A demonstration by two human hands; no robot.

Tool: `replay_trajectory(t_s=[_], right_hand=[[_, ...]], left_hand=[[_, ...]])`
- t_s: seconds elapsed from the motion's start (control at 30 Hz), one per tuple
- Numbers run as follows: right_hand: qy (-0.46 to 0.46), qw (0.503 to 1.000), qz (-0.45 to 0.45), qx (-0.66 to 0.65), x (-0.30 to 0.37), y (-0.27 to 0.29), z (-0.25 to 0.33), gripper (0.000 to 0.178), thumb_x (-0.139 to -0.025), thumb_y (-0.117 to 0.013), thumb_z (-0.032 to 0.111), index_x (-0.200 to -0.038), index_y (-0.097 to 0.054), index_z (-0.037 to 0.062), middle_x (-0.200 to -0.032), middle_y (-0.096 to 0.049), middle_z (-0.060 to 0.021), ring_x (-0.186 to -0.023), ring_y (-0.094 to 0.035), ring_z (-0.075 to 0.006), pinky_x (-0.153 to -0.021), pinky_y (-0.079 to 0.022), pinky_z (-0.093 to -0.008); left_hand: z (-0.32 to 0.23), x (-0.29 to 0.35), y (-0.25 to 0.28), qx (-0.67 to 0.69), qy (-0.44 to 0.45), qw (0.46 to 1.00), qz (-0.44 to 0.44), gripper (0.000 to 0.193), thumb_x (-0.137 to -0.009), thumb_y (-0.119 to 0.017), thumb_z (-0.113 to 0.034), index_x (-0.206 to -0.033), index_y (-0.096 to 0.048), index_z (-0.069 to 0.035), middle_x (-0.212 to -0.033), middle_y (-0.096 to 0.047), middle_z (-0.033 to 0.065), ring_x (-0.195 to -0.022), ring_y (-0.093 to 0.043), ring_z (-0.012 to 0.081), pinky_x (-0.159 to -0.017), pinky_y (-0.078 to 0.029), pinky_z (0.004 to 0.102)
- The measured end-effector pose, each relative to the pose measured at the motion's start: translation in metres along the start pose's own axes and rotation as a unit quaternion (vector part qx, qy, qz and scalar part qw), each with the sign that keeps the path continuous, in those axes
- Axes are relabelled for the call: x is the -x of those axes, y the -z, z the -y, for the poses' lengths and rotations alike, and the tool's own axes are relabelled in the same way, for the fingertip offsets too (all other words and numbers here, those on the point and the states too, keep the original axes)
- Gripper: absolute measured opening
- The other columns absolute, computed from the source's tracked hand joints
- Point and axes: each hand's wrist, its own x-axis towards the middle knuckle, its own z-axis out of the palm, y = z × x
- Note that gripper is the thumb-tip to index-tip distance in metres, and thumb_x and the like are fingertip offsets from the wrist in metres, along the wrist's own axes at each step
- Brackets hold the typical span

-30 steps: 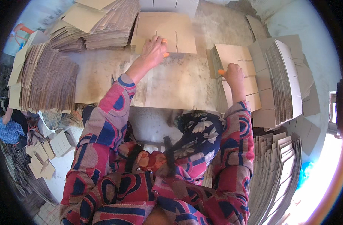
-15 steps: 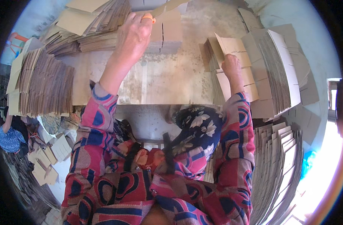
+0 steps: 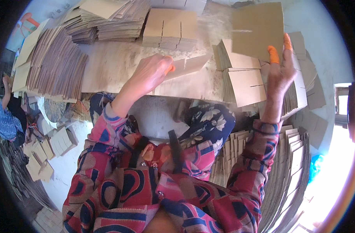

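Note:
My left hand [image 3: 152, 72], with orange covering on a fingertip, is closed on a thin slotted cardboard divider [image 3: 191, 66] tilted just above the table's near part. My right hand [image 3: 281, 73] has orange finger covers and grips the lower right corner of a square cardboard sheet [image 3: 257, 33], which has a slit at its left edge. This sheet is raised over the right side of the table. Below and left of that hand stand two adjoining piles of slit cardboard pieces [image 3: 245, 87]. Beyond my left hand lies a neat stack of slotted cardboard [image 3: 169, 29].
Tall rows of cardboard [image 3: 55, 64] lean at the table's left end, with more piles [image 3: 119, 21] behind. Another row [image 3: 290, 155] fills the space right of my legs. A person in blue [image 3: 8, 120] sits at the far left. The wooden table [image 3: 107, 73] ends before my knees.
My left hand has come nearer from the far stack with a cardboard piece. My right hand has left the right pile and lifted a sheet up and rightward. The whole view has shifted slightly.

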Motion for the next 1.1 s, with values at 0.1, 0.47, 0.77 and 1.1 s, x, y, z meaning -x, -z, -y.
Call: replay_trajectory(t_s=[0.1, 0.47, 0.77, 1.1], right_hand=[[-0.083, 0.989, 0.046, -0.113, -0.004, 0.020, 0.043, 0.046, -0.086, -0.064, 0.000, -0.131, -0.056, 0.0008, -0.124, -0.063, -0.0114, -0.090, -0.066, -0.0128, -0.071, -0.056, -0.0241], [-0.157, 0.959, 0.097, -0.214, -0.010, 0.040, 0.096, 0.047, -0.084, -0.060, -0.008, -0.131, -0.057, -0.0008, -0.110, -0.067, -0.0126, -0.082, -0.063, -0.0098, -0.061, -0.054, -0.0207], [-0.185, 0.933, 0.175, -0.255, 0.001, 0.023, 0.083, 0.048, -0.084, -0.059, -0.005, -0.132, -0.054, -0.0032, -0.109, -0.067, -0.0136, -0.075, -0.065, -0.0106, -0.051, -0.055, -0.0216], [-0.187, 0.936, 0.172, -0.244, 0.006, 0.022, 0.079, 0.049, -0.081, -0.058, -0.008, -0.130, -0.055, -0.0051, -0.110, -0.067, -0.0151, -0.074, -0.065, -0.0110, -0.050, -0.055, -0.0222]], left_hand=[[0.003, -0.007, -0.006, -0.005, 0.001, 1.000, -0.006, 0.012, -0.083, -0.062, -0.011, -0.082, -0.060, 0.001, -0.079, -0.061, 0.0218, -0.076, -0.060, 0.0418, -0.066, -0.046, 0.0477], [0.005, -0.015, -0.008, 0.028, -0.054, 0.997, 0.050, 0.008, -0.070, -0.062, 0.000, -0.076, -0.057, 0.001, -0.075, -0.059, 0.0226, -0.080, -0.059, 0.0428, -0.067, -0.046, 0.0487], [-0.002, -0.013, -0.021, 0.001, -0.077, 0.997, 0.022, 0.004, -0.069, -0.060, 0.002, -0.072, -0.059, 0.002, -0.075, -0.061, 0.0247, -0.078, -0.062, 0.0440, -0.065, -0.048, 0.0503], [-0.004, -0.022, -0.017, -0.020, -0.044, 0.998, 0.046, 0.001, -0.070, -0.061, 0.003, -0.071, -0.061, 0.004, -0.075, -0.062, 0.0258, -0.077, -0.063, 0.0435, -0.064, -0.050, 0.0474]])
